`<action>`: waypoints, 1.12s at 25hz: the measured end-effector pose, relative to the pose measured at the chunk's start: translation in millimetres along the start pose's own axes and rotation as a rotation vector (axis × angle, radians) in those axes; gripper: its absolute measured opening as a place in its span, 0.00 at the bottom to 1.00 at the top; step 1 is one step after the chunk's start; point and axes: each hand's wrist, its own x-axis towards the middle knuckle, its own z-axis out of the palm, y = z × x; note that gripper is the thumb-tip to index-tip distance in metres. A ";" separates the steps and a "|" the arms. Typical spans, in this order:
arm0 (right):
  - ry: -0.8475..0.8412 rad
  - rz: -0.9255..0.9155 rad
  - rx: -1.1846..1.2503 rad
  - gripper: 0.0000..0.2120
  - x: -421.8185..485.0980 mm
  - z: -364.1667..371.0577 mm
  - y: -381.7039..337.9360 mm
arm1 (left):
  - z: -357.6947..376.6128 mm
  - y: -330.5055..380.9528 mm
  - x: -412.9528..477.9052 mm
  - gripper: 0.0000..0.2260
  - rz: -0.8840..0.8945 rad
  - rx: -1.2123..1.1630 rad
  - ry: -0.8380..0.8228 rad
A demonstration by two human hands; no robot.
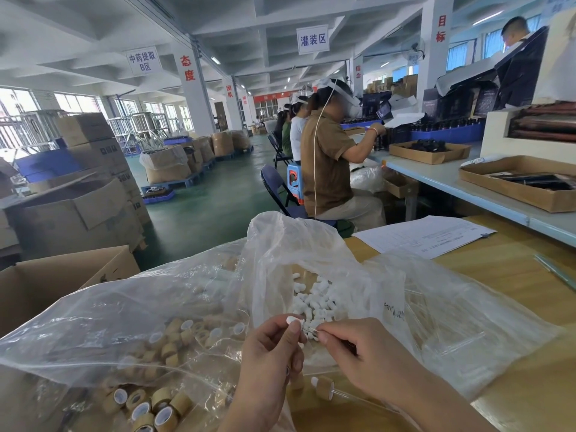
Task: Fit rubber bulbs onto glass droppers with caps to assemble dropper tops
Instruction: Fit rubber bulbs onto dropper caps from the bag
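My left hand [271,353] pinches a white rubber bulb [294,320] between thumb and fingers. My right hand [358,353] pinches a thin glass dropper tube [310,330], its tip meeting the bulb's open end. Behind the hands, a clear plastic bag [311,260] holds a heap of white bulbs [314,300]. To the left, another clear bag [109,322] is full of tan wood-look caps [162,406] with white liners. An assembled dropper top [324,388] with tan cap and glass tube lies on the table below my right wrist.
The yellow wooden table [514,269] carries a printed paper sheet [427,235] at the back right. An open cardboard box [46,282] stands at the left. Seated people work at a long bench [452,182] beyond; stacked cartons [93,169] fill the far left floor.
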 end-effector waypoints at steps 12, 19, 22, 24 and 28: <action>-0.065 0.155 0.269 0.16 -0.2 -3.8 -10.7 | -3.1 -2.0 2.3 0.08 0.045 0.004 -0.029; -0.069 0.233 0.438 0.13 0.3 -2.1 -12.5 | -8.0 -2.1 4.8 0.06 0.064 0.026 -0.064; -0.090 0.269 0.519 0.13 0.1 -2.2 -11.9 | -8.7 -2.5 5.9 0.06 0.074 0.027 -0.073; -0.104 0.288 0.574 0.13 -0.1 -2.4 -12.9 | -9.4 -3.2 6.6 0.07 0.070 0.012 -0.068; -0.150 0.350 0.751 0.14 0.2 -3.2 -16.9 | -11.1 -3.4 6.0 0.08 0.065 0.007 -0.070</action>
